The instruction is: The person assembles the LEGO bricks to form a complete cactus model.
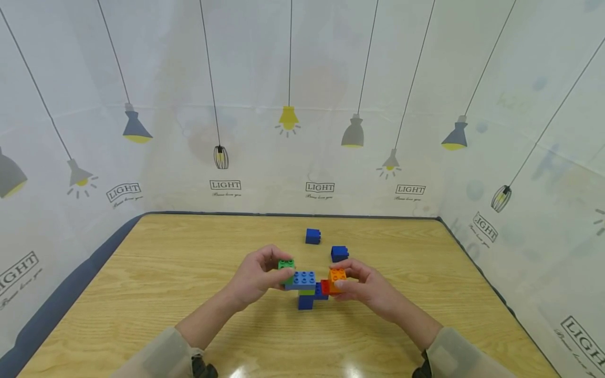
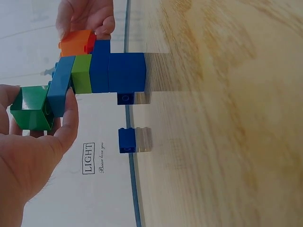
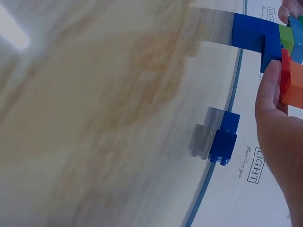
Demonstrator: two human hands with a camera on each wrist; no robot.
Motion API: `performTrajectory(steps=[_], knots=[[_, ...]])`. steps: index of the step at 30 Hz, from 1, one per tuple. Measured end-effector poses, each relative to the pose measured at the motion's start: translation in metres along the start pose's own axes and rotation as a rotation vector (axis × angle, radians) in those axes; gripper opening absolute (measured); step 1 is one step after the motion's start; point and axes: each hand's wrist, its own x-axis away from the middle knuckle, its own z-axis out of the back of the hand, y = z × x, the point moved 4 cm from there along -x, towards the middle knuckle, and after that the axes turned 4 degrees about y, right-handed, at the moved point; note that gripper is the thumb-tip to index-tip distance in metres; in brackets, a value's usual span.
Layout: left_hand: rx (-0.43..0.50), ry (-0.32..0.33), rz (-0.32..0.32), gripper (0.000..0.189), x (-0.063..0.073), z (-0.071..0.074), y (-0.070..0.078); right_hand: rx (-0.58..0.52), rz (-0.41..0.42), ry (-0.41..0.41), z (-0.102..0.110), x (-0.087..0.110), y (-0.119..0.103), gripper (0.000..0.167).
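A small tower of toy building bricks stands on the table. Dark blue bricks (image 1: 305,302) form its base, a lime green brick (image 2: 82,74) sits above them, and a light blue brick (image 1: 304,279) lies on top. My left hand (image 1: 252,278) pinches a green brick (image 2: 31,108) at the light blue brick's left end, thumb in front and fingers behind. On the other side, my right hand (image 1: 373,290) grips an orange brick (image 1: 337,276) between thumb and fingers. A red brick (image 3: 285,74) is beneath the orange one, at the tower's blue right arm.
Two loose dark blue bricks lie behind the tower: one brick (image 1: 339,254) just beyond my right hand, the other brick (image 1: 312,236) farther back. The wooden table (image 1: 189,247) ends at a white curtain (image 1: 264,157) printed with lamps.
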Motion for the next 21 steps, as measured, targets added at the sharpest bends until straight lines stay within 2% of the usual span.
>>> performTrajectory(steps=[12, 21], knots=[[0.010, 0.006, 0.014, 0.027, 0.000, 0.000, -0.001, 0.062, -0.005, -0.001, 0.007, 0.002, -0.005, 0.054], [0.018, 0.006, 0.017, 0.030, -0.001, 0.000, -0.001, 0.140, 0.011, 0.124, 0.026, 0.000, -0.010, 0.053]])
